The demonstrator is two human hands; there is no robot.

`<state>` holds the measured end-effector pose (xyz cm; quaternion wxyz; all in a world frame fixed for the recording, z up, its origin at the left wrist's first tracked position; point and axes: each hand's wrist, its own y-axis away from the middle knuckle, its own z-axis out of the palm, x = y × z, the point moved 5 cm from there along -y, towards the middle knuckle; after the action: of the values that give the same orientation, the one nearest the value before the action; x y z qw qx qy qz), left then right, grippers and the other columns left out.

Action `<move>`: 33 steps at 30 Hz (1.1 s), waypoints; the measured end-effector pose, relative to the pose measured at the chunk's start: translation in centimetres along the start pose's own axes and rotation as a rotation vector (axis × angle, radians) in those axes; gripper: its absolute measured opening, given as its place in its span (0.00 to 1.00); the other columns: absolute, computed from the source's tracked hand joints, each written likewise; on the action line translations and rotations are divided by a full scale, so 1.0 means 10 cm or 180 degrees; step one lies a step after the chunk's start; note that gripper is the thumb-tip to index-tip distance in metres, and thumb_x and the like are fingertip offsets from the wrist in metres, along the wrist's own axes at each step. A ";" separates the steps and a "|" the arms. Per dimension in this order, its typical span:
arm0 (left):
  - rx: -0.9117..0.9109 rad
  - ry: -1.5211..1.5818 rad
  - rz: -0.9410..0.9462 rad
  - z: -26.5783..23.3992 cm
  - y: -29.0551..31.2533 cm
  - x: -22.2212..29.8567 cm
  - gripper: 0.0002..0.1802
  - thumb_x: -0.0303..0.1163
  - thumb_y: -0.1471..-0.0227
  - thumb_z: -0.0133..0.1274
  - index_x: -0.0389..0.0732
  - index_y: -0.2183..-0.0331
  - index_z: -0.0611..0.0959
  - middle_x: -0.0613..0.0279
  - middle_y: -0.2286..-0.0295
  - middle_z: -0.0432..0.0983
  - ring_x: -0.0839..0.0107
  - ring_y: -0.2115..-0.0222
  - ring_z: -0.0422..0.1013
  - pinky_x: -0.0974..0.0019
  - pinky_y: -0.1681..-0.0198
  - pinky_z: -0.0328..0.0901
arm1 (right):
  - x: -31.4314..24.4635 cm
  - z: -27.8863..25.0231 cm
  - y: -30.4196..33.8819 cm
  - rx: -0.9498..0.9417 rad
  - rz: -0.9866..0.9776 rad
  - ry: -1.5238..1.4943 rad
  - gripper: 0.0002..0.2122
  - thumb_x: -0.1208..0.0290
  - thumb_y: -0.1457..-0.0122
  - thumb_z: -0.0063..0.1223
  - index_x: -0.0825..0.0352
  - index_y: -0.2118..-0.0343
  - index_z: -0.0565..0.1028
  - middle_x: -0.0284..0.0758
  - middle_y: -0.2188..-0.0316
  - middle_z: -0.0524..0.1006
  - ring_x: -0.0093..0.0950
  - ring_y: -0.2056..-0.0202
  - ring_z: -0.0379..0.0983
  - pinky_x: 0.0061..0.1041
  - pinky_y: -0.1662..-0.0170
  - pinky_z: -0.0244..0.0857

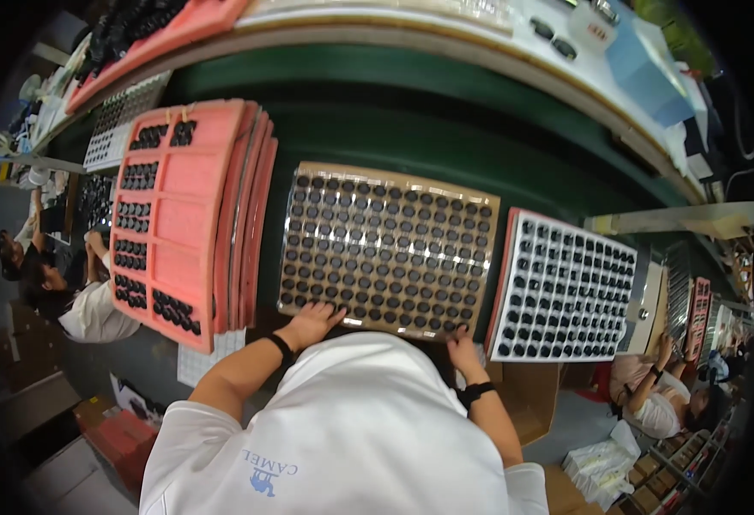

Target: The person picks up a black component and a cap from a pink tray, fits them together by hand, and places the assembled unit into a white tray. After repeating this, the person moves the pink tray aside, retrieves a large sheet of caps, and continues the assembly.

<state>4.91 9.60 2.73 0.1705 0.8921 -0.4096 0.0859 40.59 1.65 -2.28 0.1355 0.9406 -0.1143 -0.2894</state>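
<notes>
A clear plastic tray (394, 176) lies before me, brown beneath its cells, with rows of small round black parts (377, 254). On its near left edge rests my left hand (312, 324), its fingers stretched out over the rim and touching the nearest row. My right hand (463, 350) is at the near right corner, fingers drawn together against the edge; whatever is between them is too small to make out. Dark bands circle both wrists. White clothing hides part of the space between my forearms.
To the left stands a stack of pink trays (190, 172), the top one partly filled with black parts. A white tray (514, 330) of black parts sits close on the right. Beyond runs a raised shelf (377, 30). Other people (98, 313) work at both sides.
</notes>
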 end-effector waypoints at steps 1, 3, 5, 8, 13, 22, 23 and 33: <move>-0.0134 0.0104 -0.0012 -0.01 -0.03 -0.02 0.24 0.31 0.51 0.40 0.44 0.49 0.69 0.58 0.66 0.67 0.62 0.62 0.65 0.61 0.61 0.60 | 0.10 0.00 -0.10 -0.0357 0.0384 -0.0391 0.18 0.66 0.45 0.46 0.77 0.59 0.67 0.51 0.70 0.73 0.42 0.67 0.72 0.32 0.65 0.65; -0.0205 0.0160 -0.0079 -0.04 0.00 -0.03 0.24 0.31 0.51 0.40 0.44 0.50 0.69 0.58 0.67 0.67 0.61 0.62 0.65 0.60 0.61 0.60 | -0.01 -0.12 -0.20 -0.0700 0.0663 -0.0777 0.16 0.64 0.45 0.46 0.76 0.63 0.69 0.47 0.76 0.74 0.39 0.72 0.73 0.30 0.68 0.65; -0.0180 0.0404 -0.0092 -0.03 -0.04 -0.05 0.19 0.32 0.49 0.41 0.43 0.54 0.74 0.56 0.69 0.70 0.59 0.65 0.68 0.57 0.63 0.62 | -0.12 -0.18 -0.20 -0.1363 0.1189 -0.1594 0.13 0.64 0.44 0.45 0.73 0.70 0.69 0.39 0.82 0.73 0.31 0.78 0.71 0.25 0.73 0.62; -0.0301 0.0605 -0.0194 0.02 -0.12 -0.09 0.15 0.33 0.49 0.43 0.43 0.61 0.78 0.54 0.70 0.73 0.57 0.67 0.70 0.56 0.64 0.64 | -0.37 -0.42 -0.22 -0.1597 0.1195 -0.1484 0.13 0.65 0.43 0.45 0.72 0.71 0.71 0.36 0.82 0.73 0.27 0.80 0.70 0.24 0.75 0.62; -0.0071 0.1240 -0.0528 -0.55 -0.36 -0.14 0.12 0.33 0.50 0.44 0.42 0.65 0.80 0.51 0.71 0.74 0.55 0.67 0.70 0.57 0.64 0.65 | -0.58 -0.55 -0.26 -0.1629 0.1080 -0.1844 0.12 0.66 0.42 0.44 0.72 0.66 0.73 0.33 0.81 0.73 0.23 0.79 0.69 0.21 0.74 0.63; 0.2680 0.3160 -0.0787 -3.21 -0.59 -0.65 0.09 0.26 0.49 0.46 0.35 0.65 0.77 0.57 0.71 0.75 0.72 0.70 0.71 0.70 0.66 0.66 | -2.27 -1.56 -0.61 -0.1136 -0.0336 -0.2558 0.12 0.70 0.40 0.44 0.70 0.57 0.71 0.29 0.74 0.74 0.17 0.71 0.68 0.16 0.67 0.62; 0.2827 0.3185 -0.0700 -3.45 -0.53 -0.69 0.09 0.26 0.48 0.46 0.35 0.64 0.77 0.60 0.72 0.75 0.76 0.71 0.70 0.73 0.67 0.65 | -2.41 -1.65 -0.61 -0.1156 -0.0399 -0.2543 0.12 0.70 0.40 0.44 0.70 0.57 0.71 0.29 0.74 0.74 0.17 0.71 0.68 0.16 0.67 0.62; 0.3606 0.3556 -0.0513 -5.12 -0.15 -1.12 0.08 0.24 0.52 0.48 0.36 0.66 0.77 0.65 0.73 0.73 0.81 0.77 0.66 0.77 0.73 0.62 | -2.65 -2.20 -0.39 -0.0923 -0.0769 -0.2965 0.11 0.73 0.41 0.45 0.71 0.57 0.71 0.32 0.71 0.75 0.19 0.69 0.70 0.18 0.62 0.64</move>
<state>-1.92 37.49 46.54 -0.1230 0.6950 -0.0920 0.7024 32.39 17.26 27.59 0.1649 0.6896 -0.0116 -0.7051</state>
